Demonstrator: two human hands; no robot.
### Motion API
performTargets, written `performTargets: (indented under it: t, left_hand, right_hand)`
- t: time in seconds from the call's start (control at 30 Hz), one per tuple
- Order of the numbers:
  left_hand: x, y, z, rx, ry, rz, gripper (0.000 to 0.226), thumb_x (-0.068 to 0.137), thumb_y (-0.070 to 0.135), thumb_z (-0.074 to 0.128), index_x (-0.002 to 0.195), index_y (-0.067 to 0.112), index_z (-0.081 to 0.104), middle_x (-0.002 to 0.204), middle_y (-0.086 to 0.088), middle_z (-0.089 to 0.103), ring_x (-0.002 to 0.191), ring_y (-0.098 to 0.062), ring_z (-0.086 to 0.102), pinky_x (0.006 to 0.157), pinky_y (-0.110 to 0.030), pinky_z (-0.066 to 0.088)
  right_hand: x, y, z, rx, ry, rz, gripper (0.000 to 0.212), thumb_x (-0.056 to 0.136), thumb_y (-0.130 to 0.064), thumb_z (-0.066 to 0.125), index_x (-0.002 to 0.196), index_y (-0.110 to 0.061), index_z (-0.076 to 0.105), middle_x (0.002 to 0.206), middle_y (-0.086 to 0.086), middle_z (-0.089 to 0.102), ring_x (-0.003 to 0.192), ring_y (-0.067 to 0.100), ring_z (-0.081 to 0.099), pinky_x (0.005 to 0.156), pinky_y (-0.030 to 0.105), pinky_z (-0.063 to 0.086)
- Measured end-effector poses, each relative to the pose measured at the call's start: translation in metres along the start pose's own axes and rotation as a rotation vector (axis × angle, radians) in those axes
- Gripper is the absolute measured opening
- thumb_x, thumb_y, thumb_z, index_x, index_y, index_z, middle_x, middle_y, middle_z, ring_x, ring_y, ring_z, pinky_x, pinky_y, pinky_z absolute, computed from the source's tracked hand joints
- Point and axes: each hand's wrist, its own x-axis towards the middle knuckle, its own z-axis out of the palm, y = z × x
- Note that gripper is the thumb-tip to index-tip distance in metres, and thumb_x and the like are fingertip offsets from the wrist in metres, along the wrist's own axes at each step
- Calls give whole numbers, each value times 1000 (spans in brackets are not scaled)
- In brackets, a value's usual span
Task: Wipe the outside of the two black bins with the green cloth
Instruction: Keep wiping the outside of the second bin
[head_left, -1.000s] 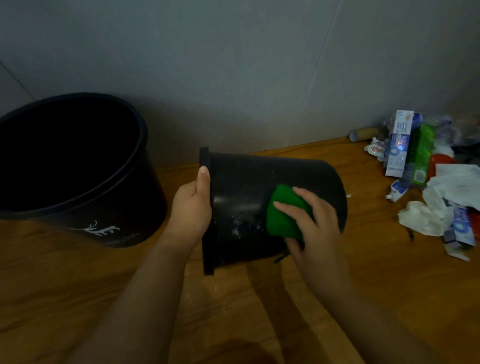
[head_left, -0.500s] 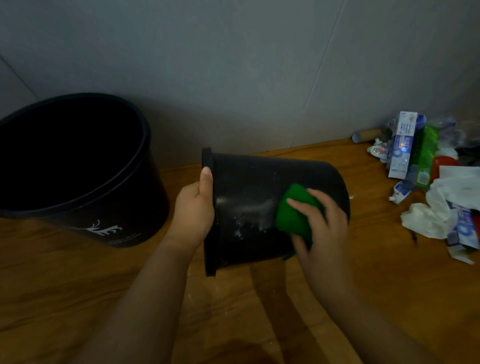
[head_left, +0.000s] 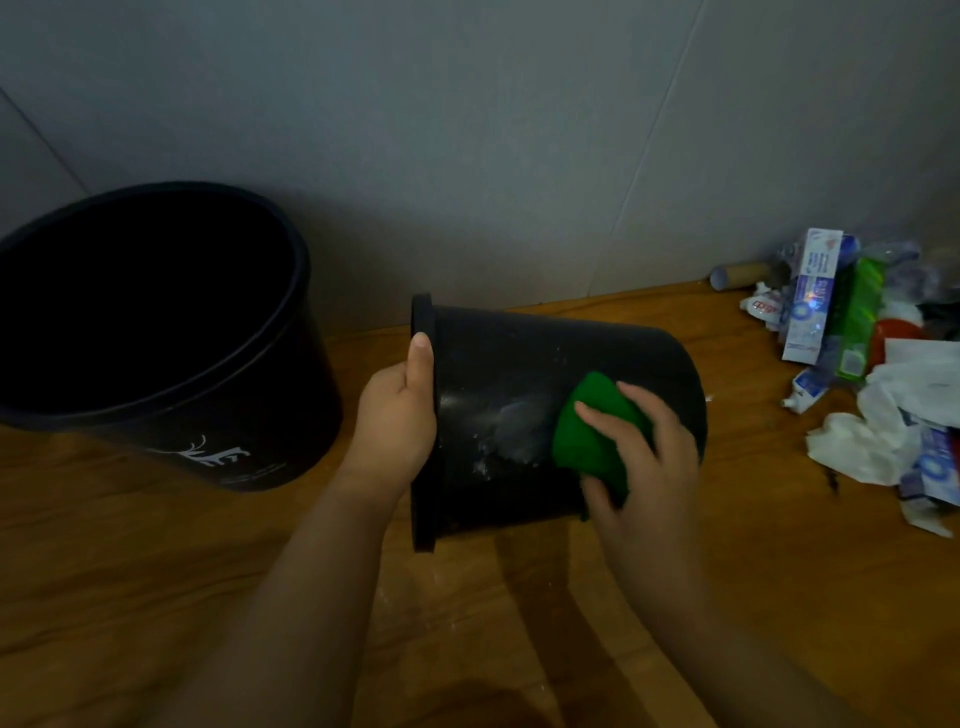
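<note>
A small black bin (head_left: 524, 358) lies on its side on the wooden floor, mouth to the left, with pale smears on its wall. My left hand (head_left: 397, 421) grips its rim, thumb along the edge. My right hand (head_left: 644, 467) holds the green cloth (head_left: 587, 441) pressed against the bin's outer wall, right of the smears. A larger black bin (head_left: 156, 338) with a white deer print stands upright at the left, apart from both hands.
A grey wall (head_left: 493, 130) runs close behind the bins. A heap of litter (head_left: 878, 374) lies at the right: toothpaste boxes, a green pack, crumpled white paper, a cardboard tube (head_left: 737, 275). Bare wooden floor (head_left: 156, 571) spreads in front.
My right hand has slid the green cloth to the right along the small bin's wall, uncovering more of the smeared patch. The left hand and both bins have kept their places.
</note>
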Motion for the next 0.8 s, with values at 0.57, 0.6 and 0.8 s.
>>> performTargets:
  t: [0.57, 0.6, 0.8]
  left_hand:
    - [3, -4, 1, 4, 13, 24, 64, 104, 48, 27, 88, 1, 68, 77, -7, 64, 71, -16, 61, 63, -26, 46]
    - [3, -3, 1, 11, 22, 35, 64, 105, 47, 27, 85, 2, 68, 75, -5, 64, 68, -14, 60, 60, -22, 46]
    - [5, -1, -3, 27, -5, 48, 57, 105, 46, 27, 74, 15, 63, 73, -1, 62, 69, -12, 59, 55, -19, 44]
  right_hand:
    - [-10, -30, 18, -54, -176, -271, 70, 64, -10, 80, 125, -35, 55, 145, -4, 38, 135, 23, 34, 103, 50, 44]
    - [-9, -35, 20, -56, -215, -351, 67, 66, -11, 78, 125, -35, 55, 145, -4, 39, 135, 23, 35, 104, 48, 42]
    - [7, -26, 9, -58, -122, -188, 63, 71, -9, 73, 128, -31, 57, 147, -3, 38, 138, 24, 32, 105, 52, 41]
